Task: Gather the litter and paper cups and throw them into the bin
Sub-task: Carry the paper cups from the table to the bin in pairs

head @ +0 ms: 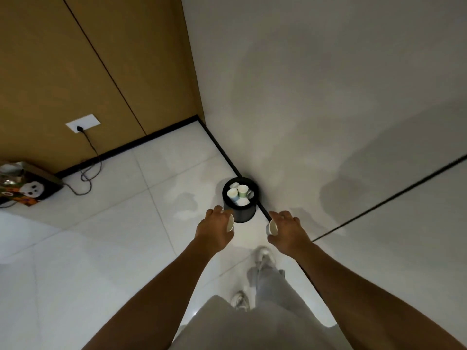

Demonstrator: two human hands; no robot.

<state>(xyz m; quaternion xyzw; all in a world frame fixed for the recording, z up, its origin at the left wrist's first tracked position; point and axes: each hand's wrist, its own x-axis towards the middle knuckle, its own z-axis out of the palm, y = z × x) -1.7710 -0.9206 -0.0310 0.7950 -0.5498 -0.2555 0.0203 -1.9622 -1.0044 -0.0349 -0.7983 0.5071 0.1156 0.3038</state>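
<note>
A small black round bin (242, 215) stands on the floor against the white wall. Several paper cups (238, 193) lie inside it, white with pale blue and green bands. My left hand (214, 229) grips a white paper cup (230, 223) just left of and nearer than the bin, its mouth facing right. My right hand (288, 229) grips another white paper cup (271, 228) just right of the bin, its mouth facing left. Both hands hover above the floor, short of the bin's rim.
White floor tiles (113, 236) spread to the left. A brown panelled wall (75, 72) carries a socket (83, 123) with a black cable (88, 168) trailing to a dark printed bag (27, 190) at far left. My shoes (262, 256) and pale trousers are below.
</note>
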